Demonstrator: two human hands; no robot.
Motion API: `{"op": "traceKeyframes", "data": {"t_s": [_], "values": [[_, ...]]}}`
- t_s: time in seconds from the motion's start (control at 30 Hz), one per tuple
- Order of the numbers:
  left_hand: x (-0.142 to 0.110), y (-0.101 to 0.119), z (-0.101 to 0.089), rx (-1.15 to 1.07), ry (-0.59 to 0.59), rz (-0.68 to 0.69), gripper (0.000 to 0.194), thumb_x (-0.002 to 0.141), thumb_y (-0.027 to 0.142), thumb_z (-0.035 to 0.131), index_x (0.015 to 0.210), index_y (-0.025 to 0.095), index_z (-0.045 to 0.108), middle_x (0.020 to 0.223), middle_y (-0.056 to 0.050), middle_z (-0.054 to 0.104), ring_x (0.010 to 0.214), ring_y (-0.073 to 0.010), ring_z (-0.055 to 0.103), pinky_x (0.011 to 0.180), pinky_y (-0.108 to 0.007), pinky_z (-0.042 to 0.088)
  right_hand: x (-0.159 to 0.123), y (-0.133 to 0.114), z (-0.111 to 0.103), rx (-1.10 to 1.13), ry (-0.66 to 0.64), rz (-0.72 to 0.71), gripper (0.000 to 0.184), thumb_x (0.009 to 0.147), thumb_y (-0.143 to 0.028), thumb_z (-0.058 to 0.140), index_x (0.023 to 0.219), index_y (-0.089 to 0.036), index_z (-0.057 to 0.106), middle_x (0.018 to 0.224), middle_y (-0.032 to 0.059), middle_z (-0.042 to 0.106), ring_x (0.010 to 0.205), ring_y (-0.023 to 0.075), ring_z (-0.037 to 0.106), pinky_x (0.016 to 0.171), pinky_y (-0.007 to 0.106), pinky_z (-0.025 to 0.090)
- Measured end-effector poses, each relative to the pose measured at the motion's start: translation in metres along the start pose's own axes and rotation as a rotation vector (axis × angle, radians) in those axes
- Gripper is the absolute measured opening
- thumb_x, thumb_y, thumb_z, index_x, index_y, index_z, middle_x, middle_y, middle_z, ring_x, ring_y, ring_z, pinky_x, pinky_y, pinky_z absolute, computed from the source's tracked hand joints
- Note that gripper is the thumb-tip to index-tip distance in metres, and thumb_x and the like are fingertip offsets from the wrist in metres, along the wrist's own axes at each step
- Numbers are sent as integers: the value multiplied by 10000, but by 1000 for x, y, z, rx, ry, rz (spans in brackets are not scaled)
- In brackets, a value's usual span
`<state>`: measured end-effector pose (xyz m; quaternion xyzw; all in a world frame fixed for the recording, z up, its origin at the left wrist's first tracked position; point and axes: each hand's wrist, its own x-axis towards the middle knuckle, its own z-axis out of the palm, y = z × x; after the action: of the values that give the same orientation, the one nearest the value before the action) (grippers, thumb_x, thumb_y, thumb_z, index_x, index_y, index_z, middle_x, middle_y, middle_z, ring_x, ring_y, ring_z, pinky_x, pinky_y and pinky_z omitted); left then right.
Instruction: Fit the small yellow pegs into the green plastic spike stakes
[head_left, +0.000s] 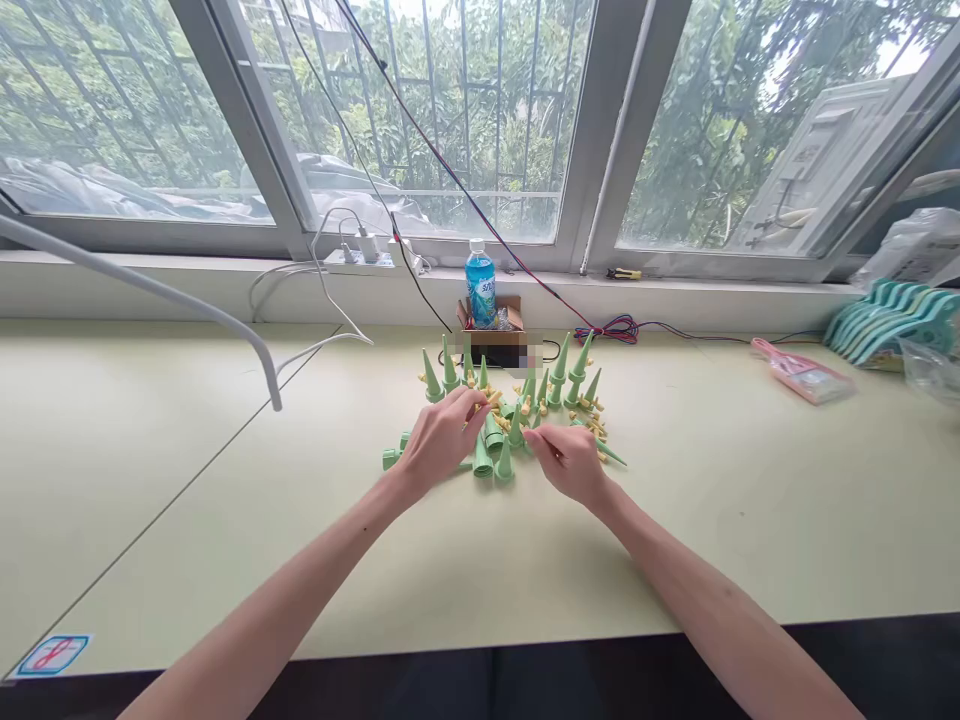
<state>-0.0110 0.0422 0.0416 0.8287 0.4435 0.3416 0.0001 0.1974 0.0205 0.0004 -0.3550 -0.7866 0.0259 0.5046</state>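
Observation:
My left hand (444,436) is closed in a pinch on a small yellow plastic piece (493,399), held above the pile. Just right of the pile's middle is my right hand (568,460), its fingers pressed together; what they hold, if anything, is hidden. Between the hands stand green plastic cones (505,462) with round collars, tips upward. Green threaded tubes (482,458) lie beside them. More green cones (431,378) stand behind, in a left and a right cluster. Small yellow pieces (598,428) lie scattered at the right, near a green cone lying on its side (611,453).
Behind the pile, a blue liquid bottle (480,287) stands at a cardboard box (512,337). Coiled cables (616,329) lie at the back right, with a pink dustpan-like item (802,372) and turquoise hangers (892,322) farther right. A white curved tube (225,325) reaches over the table's left.

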Motion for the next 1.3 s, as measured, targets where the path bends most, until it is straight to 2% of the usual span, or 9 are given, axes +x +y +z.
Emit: {"op": "traceKeyframes", "data": {"t_s": [0.1,0.2,0.33,0.43,0.6,0.73,0.9,1.1,1.3], "values": [[-13,2,-5,-44,72,168,193,996,302,442,945,189,590,819,-16,631,498,-68,461,495,-209,353,1,-6,-3,0,84,-18,437,1016,-353,420,628,-189,534,457,-44,387,422,85,284,437,227,270],[-22,7,-7,-29,141,293,129,991,254,465,962,194,576,771,-1,608,485,-61,453,472,-207,331,1,-11,-4,18,135,-62,364,1009,-356,448,733,-181,608,479,-33,475,415,81,349,444,216,313],[-32,13,0,12,59,380,145,999,232,432,992,198,573,748,-8,601,520,-83,504,485,-229,332,0,-14,-2,42,130,-86,313,987,-397,504,801,-182,634,463,-48,485,400,80,393,444,209,342],[-37,14,10,5,33,402,147,999,216,422,996,194,567,756,-13,607,516,-91,508,479,-241,322,0,-15,-1,69,83,-87,308,985,-361,517,757,-182,622,478,-43,500,408,76,383,440,206,333],[-45,11,20,-106,71,363,65,975,187,486,1014,203,535,792,-1,602,518,-79,482,487,-224,340,0,-18,-2,49,17,-75,396,1004,-307,466,644,-181,575,468,-31,463,416,79,350,440,220,291],[-51,11,23,-282,108,150,121,951,239,543,1061,204,505,865,8,578,459,-37,408,472,-190,372,-1,-16,-1,-1,51,-40,413,1000,-301,459,613,-186,547,447,-51,388,403,74,293,429,221,271],[-56,16,31,-327,-23,6,262,912,275,592,1158,230,513,1083,-27,606,457,-26,413,495,-204,409,-1,-13,1,-11,116,-1,370,961,-233,507,594,-184,514,455,-65,360,409,66,290,428,204,283],[-58,17,41,-343,-142,-107,209,931,282,554,1128,212,559,925,-6,632,497,-70,443,549,-231,406,-1,-12,2,10,134,41,362,944,-217,514,584,-186,498,462,-63,353,416,70,293,425,209,287],[-56,19,38,-359,-238,-146,122,932,269,521,984,190,597,808,8,603,547,-96,445,568,-236,364,-2,-11,4,19,123,74,362,939,-212,519,579,-184,488,476,-62,345,429,70,289,439,210,288]]}}
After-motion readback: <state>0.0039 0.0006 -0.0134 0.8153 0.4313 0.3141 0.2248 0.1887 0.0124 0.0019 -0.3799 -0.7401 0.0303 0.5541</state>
